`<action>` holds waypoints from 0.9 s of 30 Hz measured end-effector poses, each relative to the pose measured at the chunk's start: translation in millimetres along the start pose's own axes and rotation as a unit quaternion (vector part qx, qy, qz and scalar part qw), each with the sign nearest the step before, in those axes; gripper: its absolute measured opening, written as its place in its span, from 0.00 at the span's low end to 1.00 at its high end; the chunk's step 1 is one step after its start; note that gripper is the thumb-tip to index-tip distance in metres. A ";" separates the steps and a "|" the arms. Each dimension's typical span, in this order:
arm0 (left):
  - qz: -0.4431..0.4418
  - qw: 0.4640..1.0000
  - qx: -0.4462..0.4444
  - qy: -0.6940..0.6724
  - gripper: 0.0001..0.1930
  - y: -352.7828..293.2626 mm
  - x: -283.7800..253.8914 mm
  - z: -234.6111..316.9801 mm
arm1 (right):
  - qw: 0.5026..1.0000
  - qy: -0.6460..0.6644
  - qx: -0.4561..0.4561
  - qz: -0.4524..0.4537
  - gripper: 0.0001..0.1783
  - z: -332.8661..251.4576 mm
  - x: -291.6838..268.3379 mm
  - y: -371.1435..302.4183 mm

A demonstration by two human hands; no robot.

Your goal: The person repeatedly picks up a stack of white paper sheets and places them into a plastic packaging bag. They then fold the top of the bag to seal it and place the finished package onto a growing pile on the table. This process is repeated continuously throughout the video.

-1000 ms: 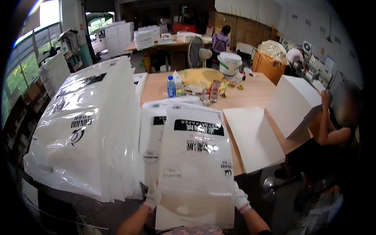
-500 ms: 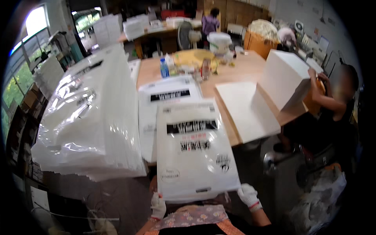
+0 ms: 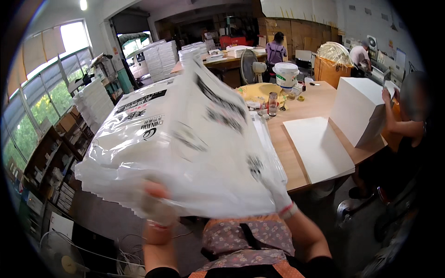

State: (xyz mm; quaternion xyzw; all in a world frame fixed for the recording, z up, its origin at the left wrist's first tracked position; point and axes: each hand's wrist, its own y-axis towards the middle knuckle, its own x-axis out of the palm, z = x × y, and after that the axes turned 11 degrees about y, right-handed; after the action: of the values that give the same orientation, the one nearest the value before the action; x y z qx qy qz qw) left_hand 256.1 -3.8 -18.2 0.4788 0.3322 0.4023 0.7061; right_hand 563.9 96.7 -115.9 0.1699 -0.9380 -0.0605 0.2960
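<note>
A flat white plastic bag (image 3: 208, 143) with black print is tilted in front of me, its right side raised and blurred by motion. It leans over a tall stack of similar glossy bags (image 3: 109, 160) on the left. My left hand (image 3: 160, 204), in a white glove with bare fingertips, is closed at the bag's near left corner, smeared by movement. On the near right edge, my gloved right hand (image 3: 283, 201) grips the bag, its fingers partly hidden by the plastic. More flat bags (image 3: 269, 146) show on the table behind the raised side.
On the wooden table (image 3: 310, 104) lie a white board stack (image 3: 320, 148) and a tall white block of sheets (image 3: 357, 111). A glass bottle (image 3: 272, 104), scissors (image 3: 282, 105) and a white bucket (image 3: 286, 76) stand farther back. A seated person (image 3: 408, 111) handles sheets at right.
Both hands have carried the bag up and to the left, from in front of the table to over the stack. It has gone from nearly flat to steeply tilted. My view has shifted too.
</note>
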 end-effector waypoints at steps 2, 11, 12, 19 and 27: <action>0.091 0.900 0.234 0.356 0.07 71.1 -7.0 12.7 | 0.987 -0.153 0.029 -0.039 0.19 -31.2 38.2 49.7; 0.108 0.908 -0.251 -0.318 0.12 169.1 -112.1 -221.3 | 0.929 -0.028 0.201 -0.310 0.20 20.9 189.5 134.0; 0.071 0.901 -0.336 -0.265 0.15 151.3 -138.4 -248.4 | 0.935 0.000 0.174 -0.308 0.20 25.2 196.1 125.4; 0.107 0.902 -0.356 0.219 0.25 -76.0 -126.2 -226.0 | 0.894 -0.253 -0.039 -0.367 0.28 34.0 37.8 71.7; -0.160 0.670 -0.724 0.014 0.11 -406.1 -69.5 -166.3 | 0.564 -0.822 0.057 0.053 0.49 -10.5 -339.8 0.3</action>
State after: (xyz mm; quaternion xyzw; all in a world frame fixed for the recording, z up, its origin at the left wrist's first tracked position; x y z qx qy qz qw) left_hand 183.9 -85.9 -448.8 -0.2495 0.0181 0.4039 0.8799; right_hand 830.5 217.4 -288.9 0.0135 -0.7849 -0.1048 -0.6106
